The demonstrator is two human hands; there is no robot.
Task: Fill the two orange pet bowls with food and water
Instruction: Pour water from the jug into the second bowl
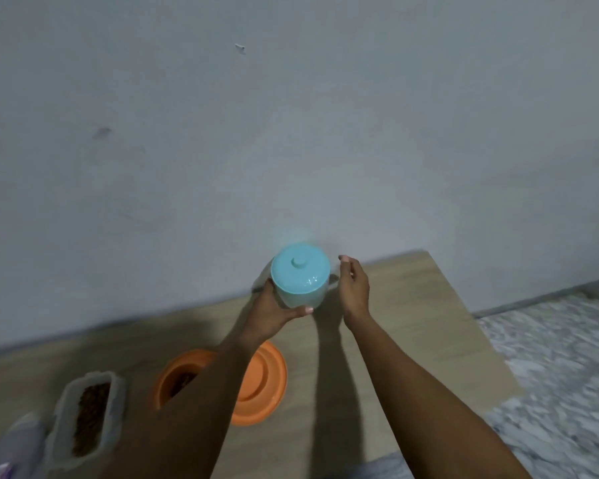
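- Gripping the teal container [301, 292] low on its side wall, the left hand [274, 311] is laying its thumb across the near face while its fingers are curling round the far left side.
- The teal container is being held upright over the far edge of the wooden board [412, 340], close to the grey wall [291, 133]. Whether its base is resting on the board cannot be told.
- The teal lid [300, 269] is sitting closed on the container, knob pointing up.
- The right hand [355, 288] is hovering just beside the container's right side. It is released, with relaxed, slightly curved fingers grasping nothing, and a narrow gap is showing between hand and container.
- The two orange bowls are lying side by side near the middle of the board, nearer the person than the container. The left forearm is crossing above them and hiding part of each.
- The left orange bowl [172, 375] is holding brown kibble.
- The right orange bowl [267, 378] is showing a ringed orange interior. Whether water is lying in it cannot be told.
- The clear tub [61, 426] is lying left of the bowls, open at the top, with brown kibble inside.
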